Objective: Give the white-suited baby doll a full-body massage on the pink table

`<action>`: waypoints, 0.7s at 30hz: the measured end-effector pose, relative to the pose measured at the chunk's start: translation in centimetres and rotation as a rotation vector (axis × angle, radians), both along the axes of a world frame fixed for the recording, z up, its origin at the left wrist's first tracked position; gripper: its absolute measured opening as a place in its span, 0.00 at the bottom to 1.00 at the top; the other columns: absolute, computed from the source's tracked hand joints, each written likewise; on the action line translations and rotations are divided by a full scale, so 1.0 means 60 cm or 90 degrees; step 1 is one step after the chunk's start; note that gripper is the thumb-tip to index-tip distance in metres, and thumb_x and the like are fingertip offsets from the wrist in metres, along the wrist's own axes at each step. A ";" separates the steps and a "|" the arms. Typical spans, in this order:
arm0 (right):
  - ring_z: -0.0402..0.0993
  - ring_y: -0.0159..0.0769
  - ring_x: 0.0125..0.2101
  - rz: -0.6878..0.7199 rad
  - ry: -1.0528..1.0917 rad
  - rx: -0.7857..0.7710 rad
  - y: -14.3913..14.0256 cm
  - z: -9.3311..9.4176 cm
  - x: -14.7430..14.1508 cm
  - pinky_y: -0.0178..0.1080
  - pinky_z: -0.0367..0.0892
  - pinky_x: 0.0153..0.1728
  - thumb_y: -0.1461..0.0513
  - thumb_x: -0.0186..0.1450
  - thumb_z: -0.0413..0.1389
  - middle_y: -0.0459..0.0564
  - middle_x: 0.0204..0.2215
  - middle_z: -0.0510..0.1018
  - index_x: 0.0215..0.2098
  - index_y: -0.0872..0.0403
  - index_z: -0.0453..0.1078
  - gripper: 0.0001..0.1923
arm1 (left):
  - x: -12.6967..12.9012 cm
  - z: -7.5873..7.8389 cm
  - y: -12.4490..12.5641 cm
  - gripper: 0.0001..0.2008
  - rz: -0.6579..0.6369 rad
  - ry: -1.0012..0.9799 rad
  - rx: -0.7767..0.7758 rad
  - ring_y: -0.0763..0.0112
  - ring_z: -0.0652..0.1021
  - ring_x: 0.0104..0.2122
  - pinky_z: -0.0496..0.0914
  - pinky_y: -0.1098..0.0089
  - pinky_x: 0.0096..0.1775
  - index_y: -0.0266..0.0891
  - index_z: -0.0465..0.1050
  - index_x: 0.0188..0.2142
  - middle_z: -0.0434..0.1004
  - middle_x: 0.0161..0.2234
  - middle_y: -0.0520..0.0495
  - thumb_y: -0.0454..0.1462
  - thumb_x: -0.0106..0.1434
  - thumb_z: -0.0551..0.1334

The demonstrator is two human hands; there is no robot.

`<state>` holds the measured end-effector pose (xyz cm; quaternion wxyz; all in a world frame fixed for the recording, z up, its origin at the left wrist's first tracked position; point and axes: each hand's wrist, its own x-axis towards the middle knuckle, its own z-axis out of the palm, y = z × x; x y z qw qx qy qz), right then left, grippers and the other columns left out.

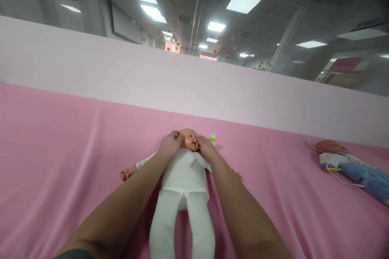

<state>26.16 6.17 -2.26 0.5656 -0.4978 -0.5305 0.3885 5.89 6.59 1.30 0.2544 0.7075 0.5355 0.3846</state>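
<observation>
A baby doll (184,178) in white clothes lies on its back on the pink sheet (67,149), head away from me. My left hand (171,144) rests against the left side of the doll's head (189,139), fingers curled around it. On the other side, my right hand (206,147) touches the head. Both forearms reach over the doll's body. A small green-capped bottle (212,139) stands just behind my right hand.
A second doll (349,166) in white and blue clothing, with a thin white tube on it, lies at the right edge of the pink sheet. A pale partition wall (194,85) runs behind the surface. Ceiling lights and glass office walls show beyond.
</observation>
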 end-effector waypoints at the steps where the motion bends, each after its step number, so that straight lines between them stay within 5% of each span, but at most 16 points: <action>1: 0.82 0.46 0.44 0.006 0.011 -0.005 0.003 -0.006 -0.002 0.47 0.76 0.49 0.40 0.65 0.58 0.52 0.41 0.86 0.43 0.51 0.81 0.26 | 0.000 -0.002 0.001 0.19 0.015 -0.003 -0.017 0.51 0.81 0.48 0.69 0.61 0.46 0.43 0.77 0.49 0.84 0.49 0.40 0.50 0.70 0.54; 12: 0.79 0.46 0.52 -0.088 0.037 0.050 -0.009 -0.011 -0.018 0.47 0.72 0.56 0.41 0.61 0.65 0.51 0.50 0.84 0.47 0.50 0.80 0.26 | -0.002 -0.029 0.024 0.31 0.043 -0.118 -0.121 0.50 0.83 0.43 0.71 0.61 0.43 0.40 0.79 0.39 0.86 0.42 0.36 0.65 0.63 0.58; 18: 0.81 0.47 0.50 -0.124 0.019 0.030 -0.004 -0.003 -0.020 0.48 0.73 0.55 0.42 0.62 0.63 0.51 0.47 0.86 0.45 0.49 0.82 0.24 | 0.006 -0.032 0.028 0.39 0.036 -0.157 -0.122 0.47 0.80 0.55 0.71 0.58 0.53 0.39 0.76 0.57 0.81 0.57 0.33 0.66 0.60 0.61; 21: 0.81 0.48 0.52 -0.116 0.019 0.030 0.006 -0.006 -0.021 0.49 0.73 0.57 0.42 0.62 0.64 0.51 0.50 0.85 0.47 0.49 0.82 0.24 | 0.006 -0.031 0.022 0.35 0.001 -0.185 -0.110 0.47 0.81 0.55 0.71 0.59 0.54 0.41 0.78 0.57 0.82 0.56 0.36 0.62 0.62 0.63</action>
